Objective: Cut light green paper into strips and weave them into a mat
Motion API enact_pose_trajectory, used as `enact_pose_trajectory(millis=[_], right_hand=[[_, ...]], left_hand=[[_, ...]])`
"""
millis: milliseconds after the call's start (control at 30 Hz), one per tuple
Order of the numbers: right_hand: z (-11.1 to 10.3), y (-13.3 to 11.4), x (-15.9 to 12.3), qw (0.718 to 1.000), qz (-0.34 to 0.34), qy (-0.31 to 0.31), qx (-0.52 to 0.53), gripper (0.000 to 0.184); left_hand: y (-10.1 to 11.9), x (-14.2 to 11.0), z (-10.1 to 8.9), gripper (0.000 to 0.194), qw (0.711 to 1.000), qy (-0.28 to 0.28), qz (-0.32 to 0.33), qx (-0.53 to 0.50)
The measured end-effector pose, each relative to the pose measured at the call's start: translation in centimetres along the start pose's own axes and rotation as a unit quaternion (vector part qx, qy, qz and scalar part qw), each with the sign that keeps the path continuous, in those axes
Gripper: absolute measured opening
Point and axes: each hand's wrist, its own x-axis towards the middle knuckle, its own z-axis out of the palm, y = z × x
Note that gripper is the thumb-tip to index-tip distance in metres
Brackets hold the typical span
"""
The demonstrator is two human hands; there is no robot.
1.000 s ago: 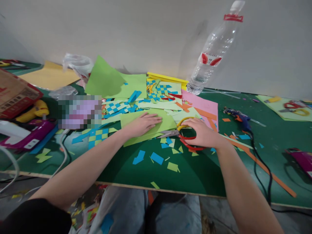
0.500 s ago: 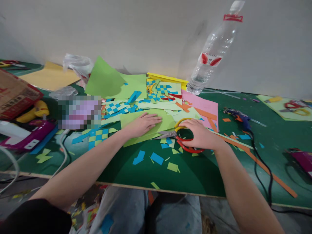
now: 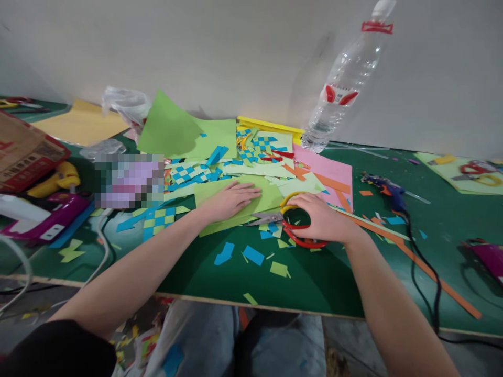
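My left hand (image 3: 231,200) lies flat, fingers stretched out to the right, on a light green sheet of paper (image 3: 208,191). My right hand (image 3: 320,214) is closed on the handles of a pair of scissors (image 3: 296,244), one yellow and one red. The blades point left and rest by the sheet's lower right edge, with a narrow gap between them. Blue and green paper scraps (image 3: 253,255) are scattered on the table in front of the scissors. Behind my hands lie blue-and-green woven paper pieces (image 3: 184,175). Part of the sheet is hidden under my left hand.
A tilted plastic bottle (image 3: 334,94) leans at the wall. Right of my hands are a blue glue gun (image 3: 389,193) with a black cord and a long orange paper strip (image 3: 436,280). On the left stand a purple-and-white tool (image 3: 51,222) and a cardboard box (image 3: 29,152).
The scissors in my right hand have shifted very slightly to the left. My left hand stays in place on the green sheet.
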Motion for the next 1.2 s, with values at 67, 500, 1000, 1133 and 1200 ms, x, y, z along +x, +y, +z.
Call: enact_pose_trajectory(millis=[67, 500, 1000, 1133, 1200], right_hand=[[-0.1, 0.1, -0.1, 1.000, 0.002, 0.000, 0.002, 0.042], [-0.3, 1.3, -0.4, 1.000, 0.021, -0.003, 0.013, 0.047], [-0.1, 1.5, -0.3, 1.000, 0.010, 0.002, 0.003, 0.044], [0.1, 1.4, -0.2, 1.000, 0.009, 0.006, 0.001, 0.044], [0.1, 1.2, -0.2, 1.000, 0.010, 0.005, -0.001, 0.043]], left_hand=[[0.1, 0.0, 0.0, 0.046, 1.000, 0.001, -0.003, 0.000], [1.6, 0.4, 0.1, 0.039, 0.996, 0.073, -0.057, -0.014], [0.6, -0.1, 0.0, 0.045, 1.000, 0.012, -0.014, -0.001], [0.6, 0.0, 0.2, 0.046, 1.000, 0.013, -0.013, 0.004], [0.6, 0.0, 0.3, 0.046, 1.000, 0.010, -0.011, 0.006]])
